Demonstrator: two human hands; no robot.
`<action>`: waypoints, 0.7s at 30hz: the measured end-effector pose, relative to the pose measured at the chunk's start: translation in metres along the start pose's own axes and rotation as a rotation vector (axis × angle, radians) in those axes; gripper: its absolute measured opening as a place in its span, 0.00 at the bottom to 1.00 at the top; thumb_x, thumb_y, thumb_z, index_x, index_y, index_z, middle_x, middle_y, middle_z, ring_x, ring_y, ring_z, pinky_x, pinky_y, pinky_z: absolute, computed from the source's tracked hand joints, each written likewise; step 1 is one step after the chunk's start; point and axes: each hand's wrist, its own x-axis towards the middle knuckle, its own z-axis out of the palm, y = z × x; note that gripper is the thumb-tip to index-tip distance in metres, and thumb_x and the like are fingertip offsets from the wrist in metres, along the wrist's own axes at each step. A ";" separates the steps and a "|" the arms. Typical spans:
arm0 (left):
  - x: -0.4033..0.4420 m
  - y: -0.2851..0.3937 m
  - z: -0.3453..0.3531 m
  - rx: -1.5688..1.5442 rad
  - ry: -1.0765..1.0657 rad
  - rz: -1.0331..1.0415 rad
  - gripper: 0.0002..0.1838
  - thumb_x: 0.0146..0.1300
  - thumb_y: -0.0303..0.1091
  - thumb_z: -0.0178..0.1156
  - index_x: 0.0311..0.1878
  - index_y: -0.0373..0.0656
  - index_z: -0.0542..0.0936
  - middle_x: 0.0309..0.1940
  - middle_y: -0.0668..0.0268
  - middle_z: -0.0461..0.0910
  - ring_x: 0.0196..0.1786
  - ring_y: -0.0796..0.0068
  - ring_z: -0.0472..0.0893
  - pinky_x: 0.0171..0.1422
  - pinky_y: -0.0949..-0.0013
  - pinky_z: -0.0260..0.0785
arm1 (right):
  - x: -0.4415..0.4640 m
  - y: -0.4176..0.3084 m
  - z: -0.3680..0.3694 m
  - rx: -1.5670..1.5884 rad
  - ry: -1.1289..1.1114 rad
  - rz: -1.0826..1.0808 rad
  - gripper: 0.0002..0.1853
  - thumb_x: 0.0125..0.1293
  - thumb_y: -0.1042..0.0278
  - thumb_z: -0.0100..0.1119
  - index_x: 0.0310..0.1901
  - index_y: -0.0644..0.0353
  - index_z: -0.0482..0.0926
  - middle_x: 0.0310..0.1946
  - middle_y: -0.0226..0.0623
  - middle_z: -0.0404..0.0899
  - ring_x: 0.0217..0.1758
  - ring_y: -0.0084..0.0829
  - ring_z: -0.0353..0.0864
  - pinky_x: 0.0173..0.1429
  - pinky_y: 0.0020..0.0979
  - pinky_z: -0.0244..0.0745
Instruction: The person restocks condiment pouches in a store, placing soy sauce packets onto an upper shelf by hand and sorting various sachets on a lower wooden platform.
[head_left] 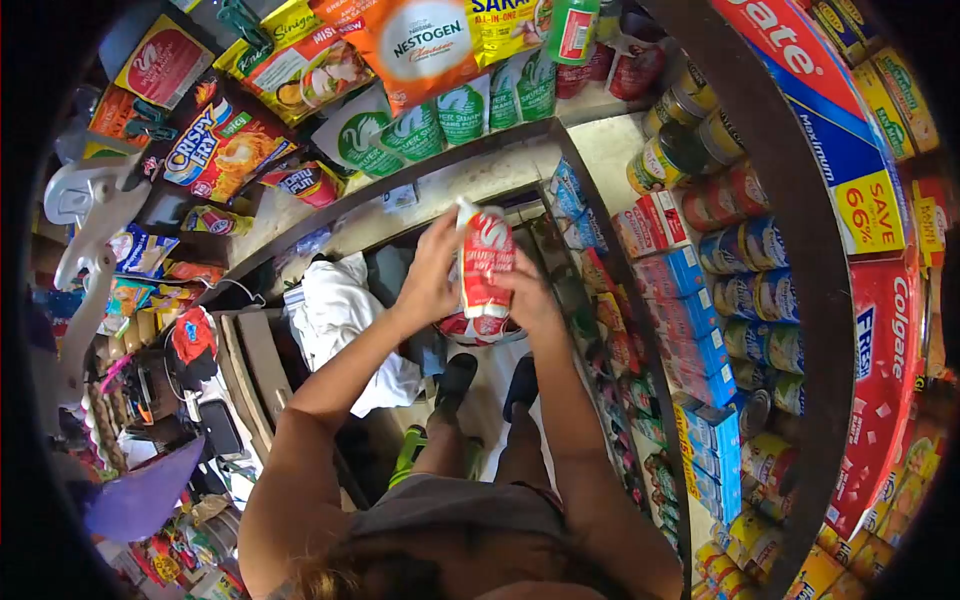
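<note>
A red and white Silver Swan soy sauce pouch [488, 262] is held upright in front of my body, its printed front facing up at me. My left hand [430, 268] grips its left edge, fingers partly hidden behind it. On the opposite side, my right hand [530, 293] holds the lower right edge, thumb toward the front. Just beneath the pouch, a red and white packed bag [478, 329] shows in part near the floor; its contents cannot be made out.
Green Silver Swan pouches [463, 113] line the shelf ahead. A white cloth [345, 330] lies at left near a brown drawer unit [245, 370]. Shelves of cans [745, 245] and Colgate boxes [875, 390] rise at right. A white clip-like frame [95, 240] hangs at far left.
</note>
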 end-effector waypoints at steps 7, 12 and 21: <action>0.109 0.006 0.005 -1.133 -0.336 -0.718 0.24 0.57 0.28 0.60 0.57 0.36 0.69 0.49 0.62 0.77 0.48 0.76 0.77 0.48 0.71 0.72 | 0.023 -0.081 0.020 -0.386 0.033 -0.315 0.24 0.51 0.81 0.58 0.53 0.62 0.70 0.43 0.35 0.79 0.44 0.25 0.79 0.51 0.29 0.75; 0.162 0.035 0.038 -0.901 -0.064 -0.533 0.08 0.62 0.28 0.58 0.42 0.36 0.80 0.32 0.69 0.81 0.33 0.83 0.76 0.38 0.77 0.70 | 0.028 -0.081 0.023 -1.017 0.592 -0.735 0.38 0.52 0.77 0.63 0.65 0.63 0.57 0.55 0.48 0.69 0.57 0.39 0.71 0.56 0.36 0.69; 0.220 0.037 0.094 -0.531 0.217 0.233 0.12 0.58 0.22 0.52 0.44 0.37 0.79 0.43 0.57 0.81 0.45 0.60 0.81 0.51 0.68 0.71 | 0.104 -0.143 0.031 -0.309 0.440 -1.043 0.27 0.64 0.72 0.53 0.62 0.58 0.54 0.55 0.44 0.63 0.56 0.34 0.68 0.61 0.32 0.64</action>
